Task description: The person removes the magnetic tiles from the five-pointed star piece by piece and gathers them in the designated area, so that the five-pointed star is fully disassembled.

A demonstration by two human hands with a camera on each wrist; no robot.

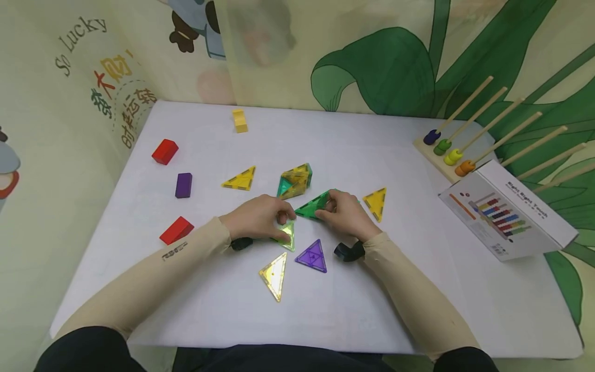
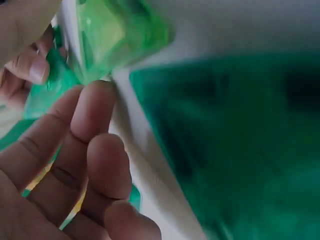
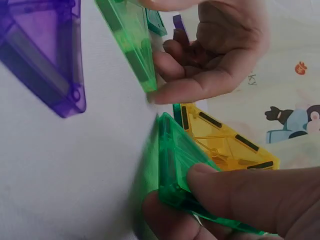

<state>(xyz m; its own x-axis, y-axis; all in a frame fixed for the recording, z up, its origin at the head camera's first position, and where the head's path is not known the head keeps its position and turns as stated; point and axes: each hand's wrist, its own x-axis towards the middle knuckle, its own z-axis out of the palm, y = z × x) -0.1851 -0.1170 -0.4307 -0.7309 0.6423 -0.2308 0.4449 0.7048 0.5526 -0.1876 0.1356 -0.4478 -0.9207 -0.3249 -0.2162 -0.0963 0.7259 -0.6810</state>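
My left hand (image 1: 279, 219) pinches a light green triangle tile (image 1: 286, 235) by its top corner, with the tile tilted on the white table (image 1: 372, 289). In the right wrist view this light green tile (image 3: 131, 42) sits between the left hand's thumb and finger. My right hand (image 1: 329, 207) grips a dark green triangle tile (image 1: 312, 207), held on edge between thumb and fingers (image 3: 240, 195). The two green tiles nearly meet at their corners. The left wrist view is blurred green, with my left fingers (image 2: 95, 145) beside the light green tile (image 2: 115, 35).
Loose tiles lie around: a purple triangle (image 1: 313, 256), yellow triangles (image 1: 274, 275) (image 1: 240, 179) (image 1: 375, 203), and a small built pyramid (image 1: 295, 181). Red blocks (image 1: 165, 151) (image 1: 176, 230), a purple block (image 1: 183, 185) and a yellow block (image 1: 239, 120) lie left. A peg rack (image 1: 446, 155) and a box (image 1: 504, 217) stand right.
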